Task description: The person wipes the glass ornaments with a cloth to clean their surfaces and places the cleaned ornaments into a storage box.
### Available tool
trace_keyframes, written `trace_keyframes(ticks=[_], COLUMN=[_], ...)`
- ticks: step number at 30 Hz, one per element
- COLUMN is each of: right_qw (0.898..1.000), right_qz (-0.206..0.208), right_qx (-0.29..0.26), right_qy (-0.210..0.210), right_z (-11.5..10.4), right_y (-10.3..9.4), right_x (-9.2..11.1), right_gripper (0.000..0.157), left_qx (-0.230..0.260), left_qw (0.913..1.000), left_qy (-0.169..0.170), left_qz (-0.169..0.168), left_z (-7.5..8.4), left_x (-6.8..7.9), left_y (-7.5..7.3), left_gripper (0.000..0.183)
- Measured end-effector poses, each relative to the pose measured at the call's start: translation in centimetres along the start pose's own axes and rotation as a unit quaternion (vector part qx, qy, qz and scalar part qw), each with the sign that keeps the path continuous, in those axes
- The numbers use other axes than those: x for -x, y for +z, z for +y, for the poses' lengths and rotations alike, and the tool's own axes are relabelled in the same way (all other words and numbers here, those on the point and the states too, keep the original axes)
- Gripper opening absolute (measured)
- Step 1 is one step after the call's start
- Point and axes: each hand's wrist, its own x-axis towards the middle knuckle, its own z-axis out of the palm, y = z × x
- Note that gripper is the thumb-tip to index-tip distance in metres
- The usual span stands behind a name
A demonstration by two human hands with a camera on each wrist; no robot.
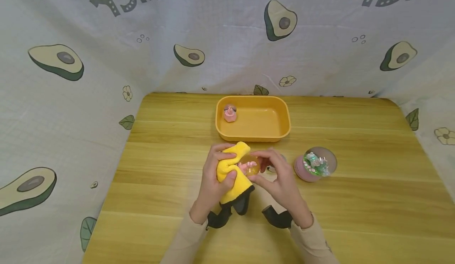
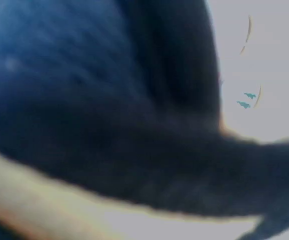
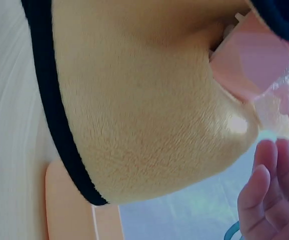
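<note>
A yellow cloth (image 1: 234, 177) with a black edge is gripped in my left hand (image 1: 213, 173), bunched around one side of a small snow globe. The globe (image 1: 250, 165) is clear with pink figures inside, and the cloth hides part of it in the head view. My right hand (image 1: 279, 179) pinches its right side between thumb and fingers. In the right wrist view, the globe's pink base (image 3: 257, 62) shows beside the cloth (image 3: 159, 110), with curled fingers (image 3: 272, 195) at lower right. Dark, blurred fabric (image 2: 109, 140) fills most of the left wrist view.
Beyond my hands stands a yellow tray (image 1: 254, 135) with a small pink snow globe (image 1: 230, 114) at its left end. A larger snow globe (image 1: 316, 164) on a pink base is right of my right hand, which partly covers another round object (image 1: 271, 169). A printed curtain (image 1: 227, 31) hangs behind.
</note>
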Motion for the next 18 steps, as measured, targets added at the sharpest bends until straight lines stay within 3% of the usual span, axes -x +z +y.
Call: trace_keyframes(ticks=[11,18], right_qw=[0.995,0.993], right_qz=[0.052,0.092], right_qx=[-0.060,-0.065], right_qy=[0.067,0.043], right_z=[-0.49,-0.80], right_y=[0.39,0.87], right_x=[0.21,0.02], right_gripper=[0.041,0.044], left_qx=[-0.066,-0.078], left_qw=[0.9976,0.9966], left_qy=[0.023,0.026], left_qz=[-0.003,0.006], left_z=[-0.20,-0.37], left_x=[0.54,0.75], left_y=[0.33,0.58], left_gripper=[0.040,0.039])
